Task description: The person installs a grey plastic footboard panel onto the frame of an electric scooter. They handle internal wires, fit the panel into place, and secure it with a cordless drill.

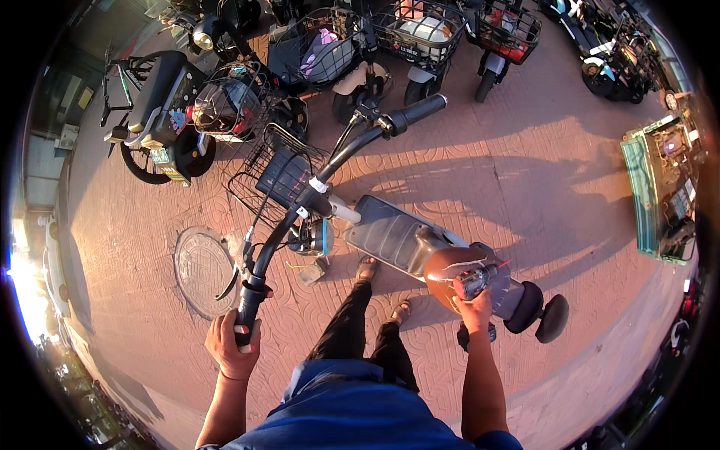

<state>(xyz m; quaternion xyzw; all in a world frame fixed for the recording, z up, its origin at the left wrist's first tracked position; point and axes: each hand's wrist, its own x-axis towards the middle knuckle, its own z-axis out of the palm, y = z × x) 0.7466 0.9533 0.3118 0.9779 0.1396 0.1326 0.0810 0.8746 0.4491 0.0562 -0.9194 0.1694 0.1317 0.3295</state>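
Observation:
My left hand [231,346] is closed around the near handlebar grip [250,307] of an electric scooter, at the lower left. The black handlebar [294,214] runs up to a far grip [418,112] that no hand touches. In my right hand [474,309] is a cordless drill [474,282], held over the scooter's brown seat [442,271], its front end pointing right. What looks like its dark battery [477,337] shows below the hand. The scooter's grey footboard [394,234] lies between handlebar and seat. A wire basket [274,176] hangs at its front.
Parked electric bikes [165,112] with baskets line the far side. A green cart [641,196] stands at the right. Beside the scooter are a round manhole cover [202,264], a small grey object [313,271] on the patterned paving, and my feet [367,267].

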